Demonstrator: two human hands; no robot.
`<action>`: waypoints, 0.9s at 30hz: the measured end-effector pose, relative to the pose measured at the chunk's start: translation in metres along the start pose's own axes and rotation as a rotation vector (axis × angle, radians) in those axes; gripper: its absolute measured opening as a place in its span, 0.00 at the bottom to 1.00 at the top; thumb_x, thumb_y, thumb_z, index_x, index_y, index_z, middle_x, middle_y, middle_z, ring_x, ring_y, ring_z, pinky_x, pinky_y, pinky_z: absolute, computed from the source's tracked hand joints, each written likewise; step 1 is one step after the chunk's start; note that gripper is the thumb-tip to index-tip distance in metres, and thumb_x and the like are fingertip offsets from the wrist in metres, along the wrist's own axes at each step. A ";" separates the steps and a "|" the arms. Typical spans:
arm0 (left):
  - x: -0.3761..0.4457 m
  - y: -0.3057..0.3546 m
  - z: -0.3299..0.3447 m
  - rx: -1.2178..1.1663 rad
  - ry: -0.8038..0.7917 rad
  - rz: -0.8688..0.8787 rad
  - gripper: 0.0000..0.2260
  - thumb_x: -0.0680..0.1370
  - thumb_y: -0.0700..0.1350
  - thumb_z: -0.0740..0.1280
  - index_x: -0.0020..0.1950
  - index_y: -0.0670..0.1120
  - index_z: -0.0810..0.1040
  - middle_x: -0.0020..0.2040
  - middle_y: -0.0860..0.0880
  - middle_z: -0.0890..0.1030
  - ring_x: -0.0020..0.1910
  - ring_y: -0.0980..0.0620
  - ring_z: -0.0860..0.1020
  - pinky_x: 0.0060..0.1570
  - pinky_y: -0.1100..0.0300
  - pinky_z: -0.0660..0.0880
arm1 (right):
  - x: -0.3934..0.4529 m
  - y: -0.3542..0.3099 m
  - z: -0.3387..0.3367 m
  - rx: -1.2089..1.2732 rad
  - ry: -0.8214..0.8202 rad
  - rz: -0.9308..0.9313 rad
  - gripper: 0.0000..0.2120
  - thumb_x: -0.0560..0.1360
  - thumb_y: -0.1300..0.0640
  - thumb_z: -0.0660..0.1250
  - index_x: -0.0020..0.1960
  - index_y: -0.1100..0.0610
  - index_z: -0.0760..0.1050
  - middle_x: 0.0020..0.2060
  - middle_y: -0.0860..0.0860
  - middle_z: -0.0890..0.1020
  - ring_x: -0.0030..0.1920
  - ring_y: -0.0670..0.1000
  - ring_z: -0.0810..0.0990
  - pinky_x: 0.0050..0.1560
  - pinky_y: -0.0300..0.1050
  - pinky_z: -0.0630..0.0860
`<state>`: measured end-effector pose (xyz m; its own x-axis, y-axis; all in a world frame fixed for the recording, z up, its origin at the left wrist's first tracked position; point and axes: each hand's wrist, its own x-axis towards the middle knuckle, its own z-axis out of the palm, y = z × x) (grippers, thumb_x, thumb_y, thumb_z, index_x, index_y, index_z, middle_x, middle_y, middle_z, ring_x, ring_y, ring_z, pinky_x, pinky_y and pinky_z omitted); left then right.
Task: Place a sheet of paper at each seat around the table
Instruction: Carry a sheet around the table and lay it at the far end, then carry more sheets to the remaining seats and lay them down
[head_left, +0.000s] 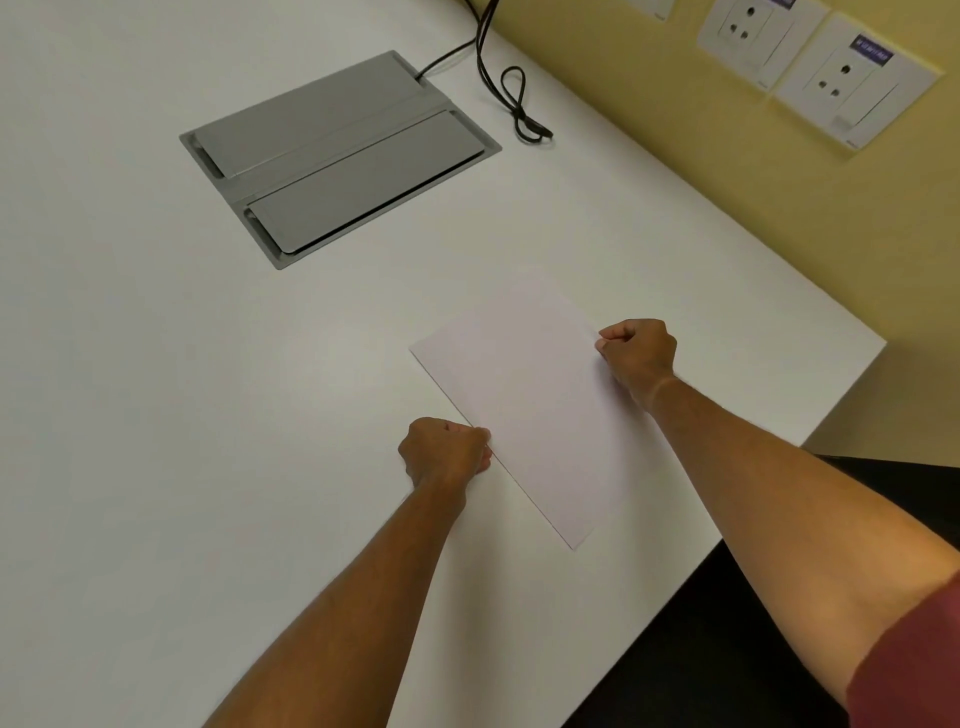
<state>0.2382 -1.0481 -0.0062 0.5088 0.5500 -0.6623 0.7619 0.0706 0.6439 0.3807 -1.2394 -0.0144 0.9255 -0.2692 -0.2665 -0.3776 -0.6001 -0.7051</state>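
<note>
One sheet of paper (524, 410) lies on the bench (208, 415), its edges pinched by left hand (447, 453) and right hand (638, 353); other seats are unseen.

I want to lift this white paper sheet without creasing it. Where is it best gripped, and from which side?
Grip the white paper sheet at its two long edges, coming in from both sides, as the left hand and right hand pinch it now. It lies flat on the white table, so only the edges offer a hold, judging by this view.
</note>
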 end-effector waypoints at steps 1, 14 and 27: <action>0.000 0.000 0.001 0.010 0.006 0.002 0.06 0.69 0.41 0.76 0.35 0.40 0.82 0.31 0.47 0.84 0.28 0.52 0.83 0.42 0.55 0.83 | -0.001 0.000 0.001 -0.003 0.007 -0.004 0.06 0.73 0.63 0.71 0.48 0.60 0.83 0.48 0.55 0.85 0.51 0.53 0.81 0.55 0.41 0.76; -0.002 -0.002 0.001 0.237 0.064 0.232 0.09 0.70 0.48 0.73 0.40 0.42 0.81 0.38 0.47 0.84 0.41 0.49 0.82 0.51 0.52 0.79 | -0.019 0.001 -0.005 -0.123 0.023 -0.123 0.10 0.75 0.56 0.67 0.51 0.61 0.80 0.50 0.56 0.83 0.55 0.57 0.79 0.55 0.47 0.75; 0.000 0.009 -0.047 0.904 0.012 1.017 0.43 0.74 0.67 0.54 0.79 0.47 0.38 0.80 0.46 0.40 0.79 0.47 0.39 0.75 0.53 0.40 | -0.098 -0.009 0.005 -0.689 -0.003 -0.503 0.43 0.74 0.33 0.56 0.80 0.55 0.46 0.79 0.58 0.50 0.78 0.59 0.49 0.75 0.57 0.50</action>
<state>0.2265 -1.0079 0.0179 0.9983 0.0383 -0.0430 0.0514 -0.9297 0.3647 0.2931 -1.2042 0.0148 0.9876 0.1535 -0.0315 0.1453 -0.9723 -0.1828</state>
